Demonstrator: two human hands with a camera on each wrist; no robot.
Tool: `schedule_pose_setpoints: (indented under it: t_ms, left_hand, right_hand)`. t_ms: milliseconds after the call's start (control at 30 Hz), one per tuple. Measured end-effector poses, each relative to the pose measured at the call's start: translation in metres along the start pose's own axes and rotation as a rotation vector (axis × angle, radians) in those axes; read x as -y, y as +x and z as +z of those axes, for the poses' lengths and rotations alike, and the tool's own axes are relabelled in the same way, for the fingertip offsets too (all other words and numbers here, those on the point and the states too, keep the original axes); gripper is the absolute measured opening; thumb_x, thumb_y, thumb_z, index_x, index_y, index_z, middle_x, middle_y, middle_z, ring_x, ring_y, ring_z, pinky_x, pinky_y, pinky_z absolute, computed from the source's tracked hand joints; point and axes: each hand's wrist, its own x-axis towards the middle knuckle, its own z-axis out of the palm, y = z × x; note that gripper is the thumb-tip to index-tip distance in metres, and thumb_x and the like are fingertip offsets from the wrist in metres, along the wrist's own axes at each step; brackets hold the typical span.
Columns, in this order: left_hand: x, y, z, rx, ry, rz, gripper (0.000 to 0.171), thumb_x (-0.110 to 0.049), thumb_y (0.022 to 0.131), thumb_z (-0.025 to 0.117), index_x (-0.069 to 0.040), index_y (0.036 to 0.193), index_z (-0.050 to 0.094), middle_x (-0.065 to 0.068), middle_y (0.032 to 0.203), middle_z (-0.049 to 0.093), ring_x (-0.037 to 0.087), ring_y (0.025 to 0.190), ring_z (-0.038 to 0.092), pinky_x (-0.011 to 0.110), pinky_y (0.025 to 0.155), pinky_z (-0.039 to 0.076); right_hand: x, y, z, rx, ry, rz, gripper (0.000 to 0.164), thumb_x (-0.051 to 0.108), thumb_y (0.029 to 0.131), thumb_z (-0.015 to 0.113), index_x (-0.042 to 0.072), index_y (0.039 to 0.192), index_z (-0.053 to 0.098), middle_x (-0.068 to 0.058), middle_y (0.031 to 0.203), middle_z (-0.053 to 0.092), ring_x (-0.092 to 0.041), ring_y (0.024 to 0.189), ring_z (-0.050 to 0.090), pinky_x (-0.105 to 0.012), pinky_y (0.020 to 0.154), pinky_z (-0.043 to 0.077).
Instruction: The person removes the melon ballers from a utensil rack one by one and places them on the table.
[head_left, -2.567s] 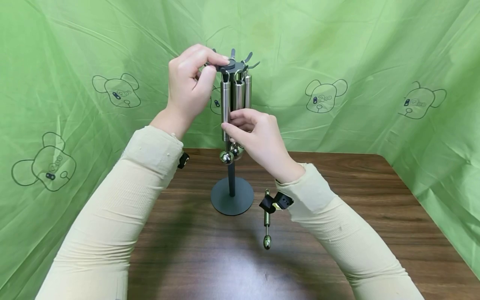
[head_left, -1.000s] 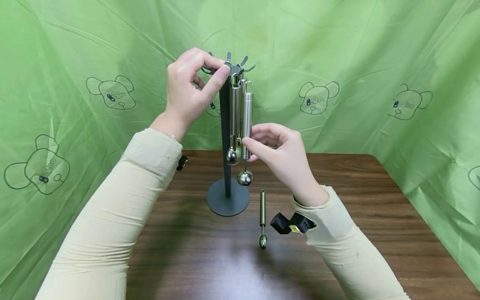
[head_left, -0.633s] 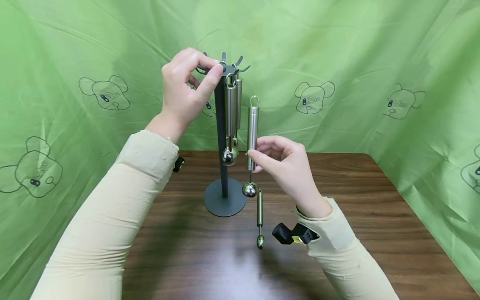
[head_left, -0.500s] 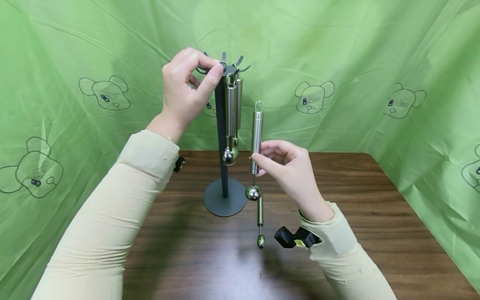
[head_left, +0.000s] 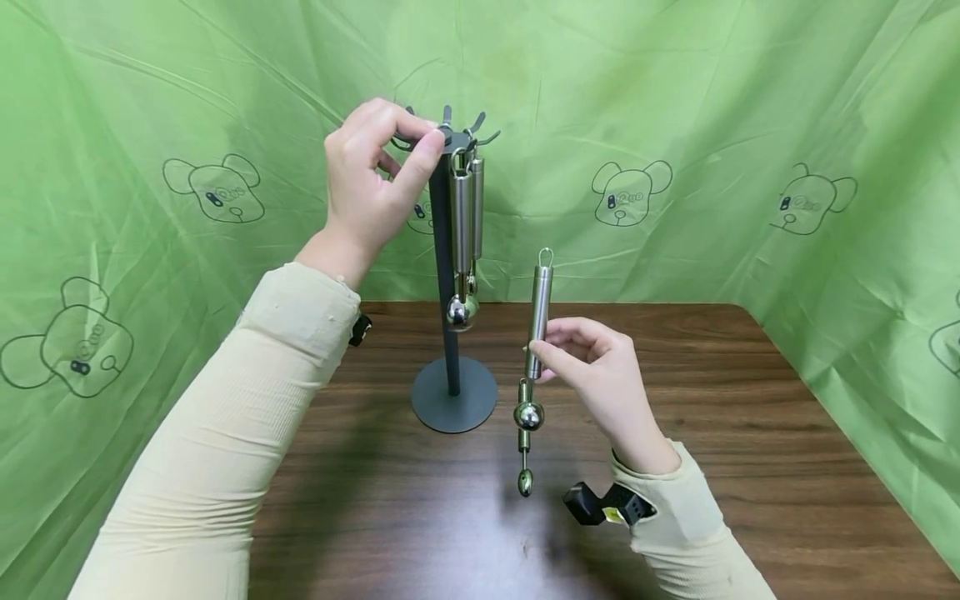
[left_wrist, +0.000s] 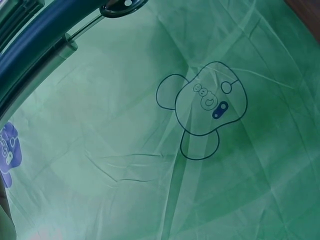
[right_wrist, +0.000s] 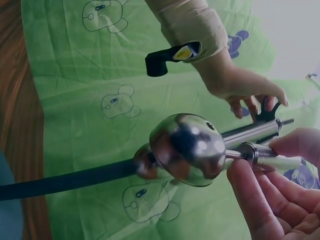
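Off the hooks: one steel scoop (head_left: 540, 304), a second ago close under the head of the stand (head_left: 453, 408), now well apart from it, lower and farther to the right. Reads, for the work in hand, as unhooking done for this piece. Hangs ball-down, slightly tilted, above the dark wood table (head_left: 712, 392), in the grip of the right hand (head_left: 603, 375). Pinched low on the handle between thumb and fingers, closed down to about the handle's own thickness. In the right wrist view, held close to the collar, with thin neck and round ball (right_wrist: 187, 150) jutting past the fingertips, away from the palm. In the head view, with loop and upper handle well above the grip, untouched; overlaps the other scoop (head_left: 526, 482) lying on the table. Contact there: unlikely, but cannot tell for sure. Unchanged: pinch of the left hand (head_left: 371, 179), thumb and forefinger nearly together at the head of the stand, seemingly as a steadying hold; little to learn of it from the left wrist view. Still on the stand: at least two hanging scoops (head_left: 462, 225), just beside the post (head_left: 442, 242). Full count: cannot tell.
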Motion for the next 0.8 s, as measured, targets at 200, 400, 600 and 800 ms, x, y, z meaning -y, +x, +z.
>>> schedule_pose_setpoints:
  t_ms: [200,400,600,800]
  left_hand:
    - [0.001,0.0,0.0,-0.003,-0.001,0.0,0.033,-0.029,0.086,0.06,0.002,0.084,0.071,0.014,0.086,0.071,0.013,0.08,0.06,0.011,0.057,0.042]
    - [0.001,0.0,0.001,-0.012,-0.007,-0.001,0.033,-0.029,0.085,0.061,0.002,0.084,0.071,0.014,0.086,0.071,0.013,0.08,0.06,0.01,0.056,0.041]
    - [0.002,-0.001,0.003,-0.014,-0.016,-0.008,0.033,-0.03,0.084,0.061,0.002,0.084,0.071,0.014,0.086,0.071,0.01,0.08,0.059,0.01,0.056,0.042]
    - [0.002,-0.001,0.003,-0.02,-0.027,-0.024,0.033,-0.029,0.084,0.061,0.002,0.084,0.071,0.013,0.086,0.071,0.005,0.08,0.057,0.01,0.056,0.042]
  right_hand:
    - [-0.011,-0.005,-0.002,-0.042,-0.009,0.039,0.02,-0.002,0.085,0.07,-0.012,0.101,0.065,0.007,0.077,0.07,-0.011,0.062,0.067,-0.036,0.064,0.061]
    - [-0.021,-0.008,-0.006,-0.059,-0.04,0.077,0.021,-0.002,0.086,0.069,-0.013,0.103,0.065,0.008,0.077,0.068,-0.01,0.061,0.066,-0.035,0.064,0.061]
    - [-0.033,-0.012,-0.01,-0.076,-0.036,0.12,0.02,-0.003,0.086,0.067,-0.014,0.103,0.064,0.009,0.076,0.068,-0.009,0.059,0.064,-0.03,0.062,0.06]
    - [-0.045,-0.015,-0.015,-0.096,-0.022,0.146,0.019,-0.005,0.085,0.067,-0.014,0.101,0.064,0.009,0.075,0.069,-0.008,0.059,0.064,-0.032,0.061,0.06]
